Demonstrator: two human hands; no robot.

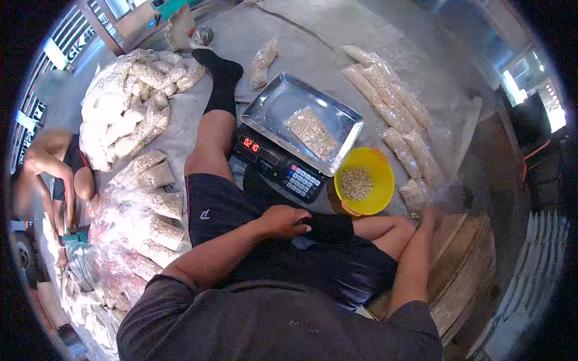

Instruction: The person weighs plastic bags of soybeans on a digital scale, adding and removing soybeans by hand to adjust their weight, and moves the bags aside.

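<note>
My left hand (283, 221) hovers over or rests on my lap, with a gap between thumb and fingers and nothing seen in it. My right hand (430, 219) is smeared by motion beside the near end of a row of filled clear bags (412, 195); its fingers cannot be made out. A digital scale (280, 165) in front of me reads 0.210 in red. On its steel tray (271, 111) lies a clear bag of pale pieces (311, 132). Right of the scale stands a yellow tub (383, 174) with loose pale pieces (356, 183) at its bottom.
A heap of filled bags (129, 102) lies beyond my outstretched leg, with more bags (159, 222) at my left. One bag (264, 63) lies behind the scale. Another person (57, 162) bends over a green tool (75, 238) at far left. Wooden boards (463, 259) are at my right.
</note>
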